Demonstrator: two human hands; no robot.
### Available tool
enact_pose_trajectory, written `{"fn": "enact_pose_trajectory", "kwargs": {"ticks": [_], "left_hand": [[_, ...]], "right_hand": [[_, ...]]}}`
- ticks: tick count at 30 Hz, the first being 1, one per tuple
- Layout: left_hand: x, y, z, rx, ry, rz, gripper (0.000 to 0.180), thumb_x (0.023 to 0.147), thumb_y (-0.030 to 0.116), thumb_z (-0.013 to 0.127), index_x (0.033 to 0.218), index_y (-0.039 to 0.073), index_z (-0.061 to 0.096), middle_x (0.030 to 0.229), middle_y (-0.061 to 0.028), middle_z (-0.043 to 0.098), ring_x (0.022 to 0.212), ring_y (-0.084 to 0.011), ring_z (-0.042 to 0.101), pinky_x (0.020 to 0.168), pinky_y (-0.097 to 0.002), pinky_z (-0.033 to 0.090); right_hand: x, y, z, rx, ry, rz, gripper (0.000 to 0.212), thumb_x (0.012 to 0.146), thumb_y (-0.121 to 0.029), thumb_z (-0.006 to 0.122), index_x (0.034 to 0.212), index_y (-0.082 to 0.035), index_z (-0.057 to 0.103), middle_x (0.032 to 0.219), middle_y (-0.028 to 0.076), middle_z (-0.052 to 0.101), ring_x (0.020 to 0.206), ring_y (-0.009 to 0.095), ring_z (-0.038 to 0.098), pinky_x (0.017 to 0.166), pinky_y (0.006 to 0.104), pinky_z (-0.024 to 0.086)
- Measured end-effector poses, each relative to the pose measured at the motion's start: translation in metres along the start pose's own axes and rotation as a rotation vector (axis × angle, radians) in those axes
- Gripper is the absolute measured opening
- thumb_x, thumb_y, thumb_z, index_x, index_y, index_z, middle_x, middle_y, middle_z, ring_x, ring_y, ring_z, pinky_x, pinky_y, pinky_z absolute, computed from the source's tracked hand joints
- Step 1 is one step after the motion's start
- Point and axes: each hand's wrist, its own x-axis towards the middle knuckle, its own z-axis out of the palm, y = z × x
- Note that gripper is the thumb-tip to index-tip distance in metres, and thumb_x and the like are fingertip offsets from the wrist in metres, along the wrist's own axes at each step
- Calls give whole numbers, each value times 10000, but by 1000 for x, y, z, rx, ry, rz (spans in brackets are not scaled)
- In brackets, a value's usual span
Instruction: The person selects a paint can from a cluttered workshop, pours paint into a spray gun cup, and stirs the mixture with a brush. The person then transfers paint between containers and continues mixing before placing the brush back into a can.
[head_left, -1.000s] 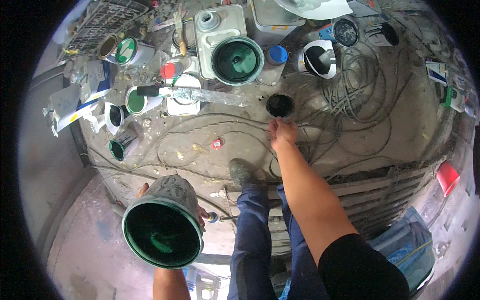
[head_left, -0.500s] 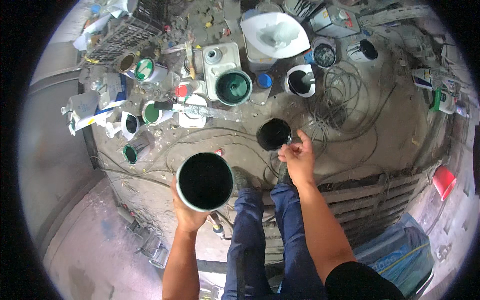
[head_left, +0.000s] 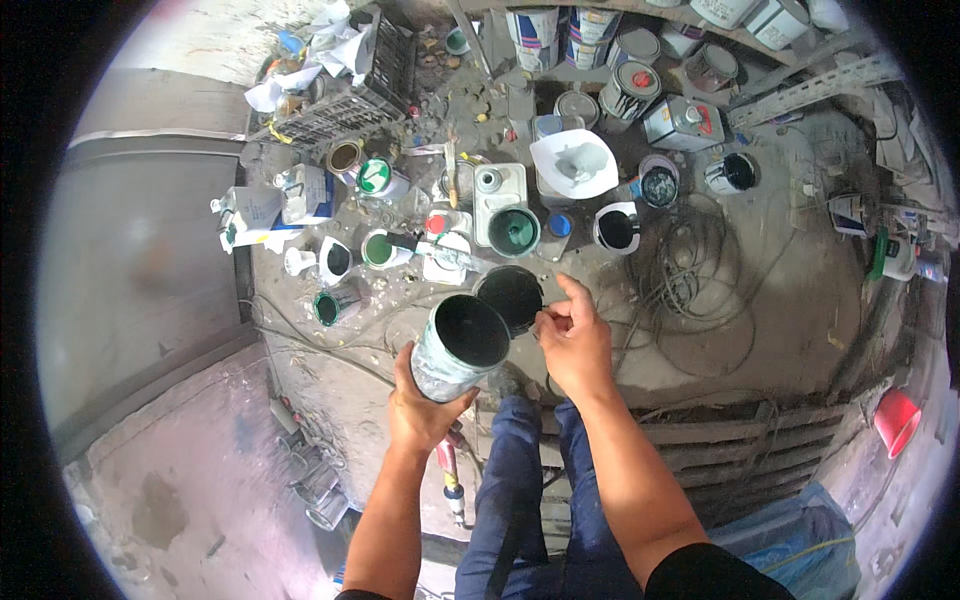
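My left hand (head_left: pixel 425 410) is wrapped round a pale, paint-smeared pot (head_left: pixel 445 365) with a dark inside. The pot leans toward the right, its rim close to a second, dark pot (head_left: pixel 510 298); whether the rims touch I cannot tell. Thumb and fingers of my right hand (head_left: pixel 575 340) pinch this dark pot at its right edge, index finger raised; the exact grip is partly hidden. Just beyond stand a tub with green paint inside (head_left: pixel 513 232) and a white, paint-smeared container with a spatula-like blade (head_left: pixel 475 262) lying across it.
Several paint cans and tubs crowd the dirty floor ahead, among them a white paper funnel (head_left: pixel 575 165) and a metal canister (head_left: pixel 685 123). Coiled hose (head_left: pixel 690 270) lies to the right. A black crate (head_left: pixel 350 100) stands far left, and a red bucket (head_left: pixel 897 424) at far right.
The pale pot has moved right and tilted, now showing its side. The dark pot has come closer to it, with my right hand at its edge. My view has shifted, showing more shelf.
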Motion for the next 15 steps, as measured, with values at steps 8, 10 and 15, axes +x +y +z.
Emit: {"fn": "enact_pose_trajectory", "kwargs": {"ticks": [8, 10, 15], "left_hand": [[-14, 39, -5, 139, -43, -90, 1017, 624, 373, 853, 1409, 48, 294, 1031, -284, 653, 967, -423, 655, 844, -444, 527], [-15, 47, -2, 176, -38, -44, 1014, 624, 371, 851, 1409, 52, 294, 1000, -283, 658, 949, -428, 657, 832, -449, 529], [-10, 69, 4, 256, -74, -39, 998, 612, 341, 858, 1388, 32, 311, 1028, -288, 650, 969, -451, 641, 837, -471, 522]], "right_hand": [[19, -16, -15, -169, 32, -209, 473, 843, -36, 641, 1295, -66, 505, 873, 127, 695, 747, 238, 692, 683, 349, 539], [23, -17, -21, -189, 22, -209, 465, 846, -32, 632, 1293, -65, 506, 880, 133, 693, 756, 262, 690, 687, 361, 536], [30, -10, -33, -225, 22, -225, 455, 845, -18, 615, 1285, -65, 509, 892, 143, 688, 783, 313, 679, 706, 389, 528]]}}
